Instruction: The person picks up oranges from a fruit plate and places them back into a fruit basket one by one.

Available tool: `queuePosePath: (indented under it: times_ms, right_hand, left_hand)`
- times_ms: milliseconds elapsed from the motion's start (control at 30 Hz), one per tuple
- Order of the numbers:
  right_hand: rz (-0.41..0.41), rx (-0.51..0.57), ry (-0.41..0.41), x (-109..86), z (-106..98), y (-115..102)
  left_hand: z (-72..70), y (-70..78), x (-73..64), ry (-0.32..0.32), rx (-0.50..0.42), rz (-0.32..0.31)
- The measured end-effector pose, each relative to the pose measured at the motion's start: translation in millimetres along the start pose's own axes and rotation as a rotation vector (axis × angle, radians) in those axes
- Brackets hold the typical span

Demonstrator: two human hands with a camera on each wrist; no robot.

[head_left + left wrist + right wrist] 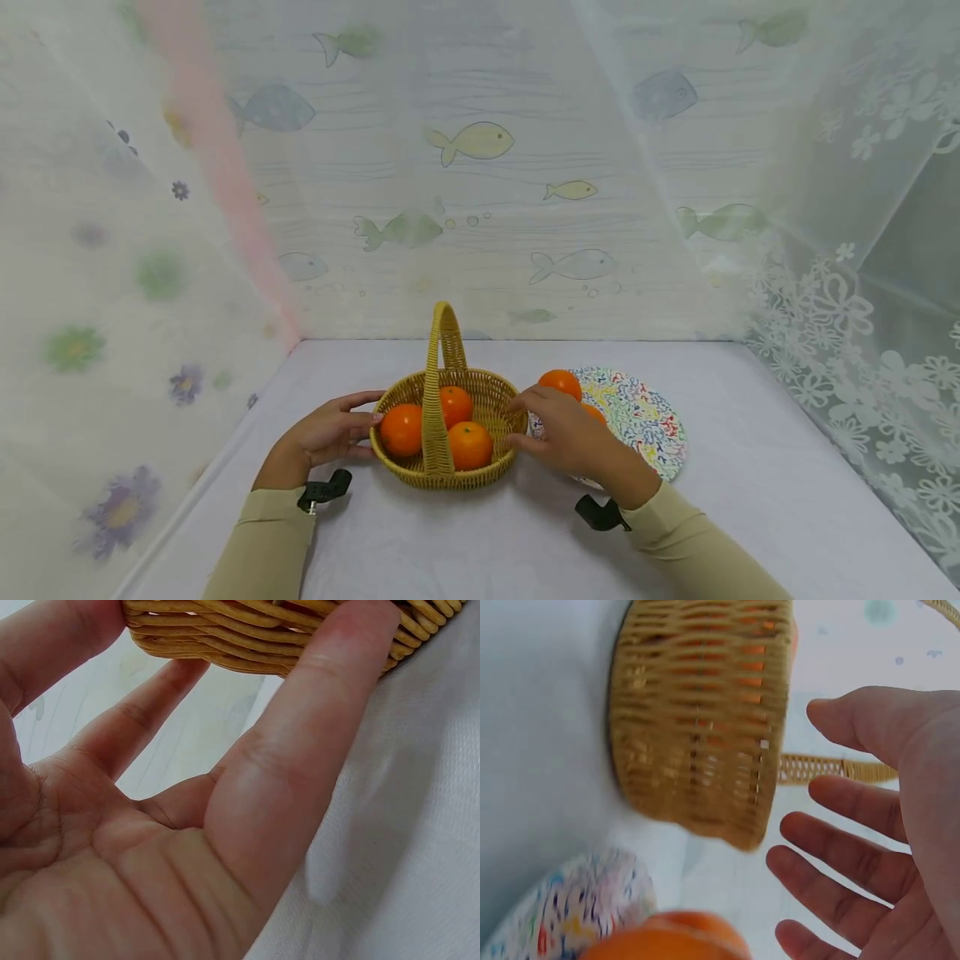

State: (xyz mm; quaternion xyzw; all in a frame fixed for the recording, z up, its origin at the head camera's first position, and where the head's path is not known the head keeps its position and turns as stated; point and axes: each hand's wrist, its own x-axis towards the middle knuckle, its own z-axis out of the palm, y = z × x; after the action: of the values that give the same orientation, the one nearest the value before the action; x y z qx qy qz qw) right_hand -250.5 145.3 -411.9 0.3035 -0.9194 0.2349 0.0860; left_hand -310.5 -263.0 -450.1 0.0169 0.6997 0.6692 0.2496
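A yellow wicker basket (pixel 480 477) with a tall arched handle stands on the white cloth, holding three oranges (pixel 471 446). My left hand (pixel 332 432) is at its left end; in the left wrist view the thumb (pixel 300 742) and fingers, fairly straight and spread, touch the woven wall (pixel 217 630). Over the basket's right rim hovers my right hand (pixel 564 429). Seen from the right wrist, its fingers (pixel 840 847) are loosely spread, apart from the basket and holding nothing. Beside it, a multicoloured round plate (pixel 645 425) carries two oranges (pixel 560 383), one partly hidden by that hand.
White cloth (pixel 420 550) covers the table. Sheer curtains with fish prints (pixel 480 142) hang behind it, and flowered curtains (pixel 112 350) close in both sides. A black wrist mount (pixel 325 490) sits at the left cuff, another (pixel 600 512) at the right.
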Motion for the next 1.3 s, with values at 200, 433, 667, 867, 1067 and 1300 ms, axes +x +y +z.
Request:
queuePosePath:
  times_ms: [200,433,667,867,1067,1300]
  right_hand:
    - [0.001,-0.11,0.056,-11.5,-7.9,14.8]
    - [0.037,-0.105,0.134,-27.0,-16.2,32.7]
    - [0.082,-0.107,0.165,-39.6,-18.3,48.4]
    - [0.128,-0.101,0.157,-48.7,-16.9,57.9]
    - [0.223,-0.033,0.123,-57.1,-14.5,65.9]
    - [0.289,0.079,0.104,-61.8,-11.2,71.5]
  left_hand:
    - [-0.1,-0.9,-0.5,-0.013,-0.001,0.005]
    - [-2.0,-2.2,0.1,0.001,-0.001,0.005]
    - [-4.7,-1.7,0.3,-0.011,-0.003,0.008]
    - [-4.5,-1.8,-0.3,0.01,0.005,-0.003]
    - [-1.9,0.4,-2.0,-0.014,0.012,0.004]
    - [-0.2,1.0,-1.5,-0.015,0.004,0.008]
